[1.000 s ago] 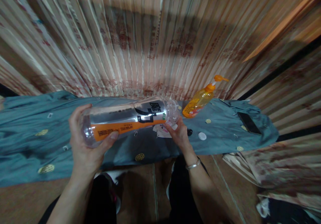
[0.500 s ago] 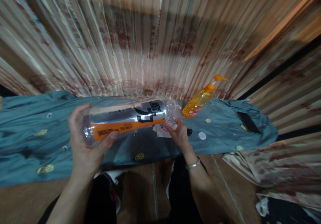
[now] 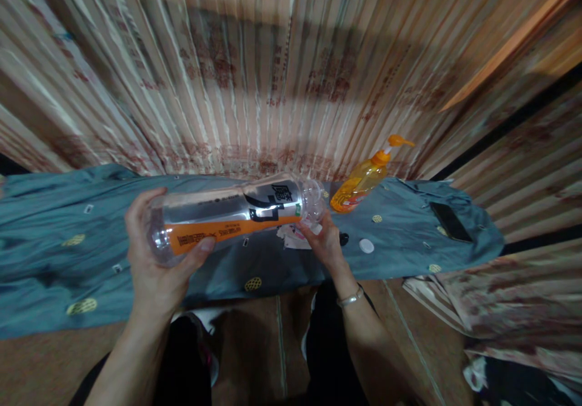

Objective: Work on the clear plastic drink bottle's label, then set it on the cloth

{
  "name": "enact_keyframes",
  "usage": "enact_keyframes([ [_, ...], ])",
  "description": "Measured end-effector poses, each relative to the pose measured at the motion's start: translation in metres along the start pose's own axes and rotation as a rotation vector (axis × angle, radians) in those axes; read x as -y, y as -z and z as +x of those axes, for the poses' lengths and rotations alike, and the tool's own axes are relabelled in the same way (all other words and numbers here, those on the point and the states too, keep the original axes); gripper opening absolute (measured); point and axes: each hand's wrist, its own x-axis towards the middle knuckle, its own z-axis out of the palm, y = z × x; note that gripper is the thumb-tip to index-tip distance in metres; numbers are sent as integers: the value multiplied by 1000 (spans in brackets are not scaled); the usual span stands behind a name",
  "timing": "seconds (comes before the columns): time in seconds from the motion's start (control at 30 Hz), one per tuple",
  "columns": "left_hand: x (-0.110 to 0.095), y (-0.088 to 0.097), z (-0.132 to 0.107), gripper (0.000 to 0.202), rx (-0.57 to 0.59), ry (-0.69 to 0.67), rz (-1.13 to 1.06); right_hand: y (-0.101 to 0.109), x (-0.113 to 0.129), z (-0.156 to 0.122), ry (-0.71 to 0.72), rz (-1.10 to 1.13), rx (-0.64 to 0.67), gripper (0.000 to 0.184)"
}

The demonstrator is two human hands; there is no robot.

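A clear plastic bottle (image 3: pixel 227 218) with an orange and black label lies sideways in the air above a table covered by a blue-green cloth (image 3: pixel 59 254). My left hand (image 3: pixel 157 254) is wrapped round its base end. My right hand (image 3: pixel 322 242) is closed at the bottle's neck end, fingers pinched under it over a scrap of white paper (image 3: pixel 291 236). A silver bracelet sits on my right wrist.
An orange pump bottle (image 3: pixel 364 179) stands at the back right of the cloth. A white cap (image 3: pixel 366 246) and a small dark object (image 3: pixel 344 239) lie near my right hand. A dark phone (image 3: pixel 450 221) rests at the cloth's right end. Striped curtains hang behind.
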Motion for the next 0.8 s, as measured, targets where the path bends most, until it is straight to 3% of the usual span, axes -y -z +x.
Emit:
enact_keyframes([
  [0.8,-4,-1,0,84,-2,15,1,-1,-2,0,15,-1,-15,51],
])
